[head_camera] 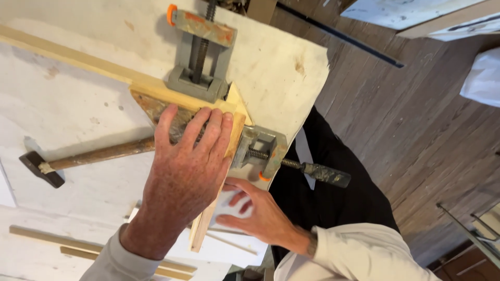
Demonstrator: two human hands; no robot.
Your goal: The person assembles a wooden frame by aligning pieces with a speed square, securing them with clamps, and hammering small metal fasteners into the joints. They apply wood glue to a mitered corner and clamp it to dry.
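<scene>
Head view: 2 pale wooden strips meeting at a right angle inside a grey corner clamp (229,104) with orange caps, set on a white table (62,104). Left hand (185,171) laid flat, fingers spread, grip open and pressing down on the near strip (213,208) just below the clamp. Right hand (255,211) lower right of the clamp, fingers loosely curled under the table edge beside the near strip; cannot tell whether gripping anything. Far strip (67,60) running up-left from the clamp. Hammer (88,157) lying left of the clamp, handle passing under the left hand's fingers. Spare strips (78,247) lying well below-left of the clamp. Risks, judged from this: joint slipping out of square if pressure on the near strip levers it against the clamp; clamp's screw handle (325,174) overhanging the table edge, easy to knock; fingertips close to the clamp's jaws, liable to pinching; hammer rolling if the hand shifts.
</scene>
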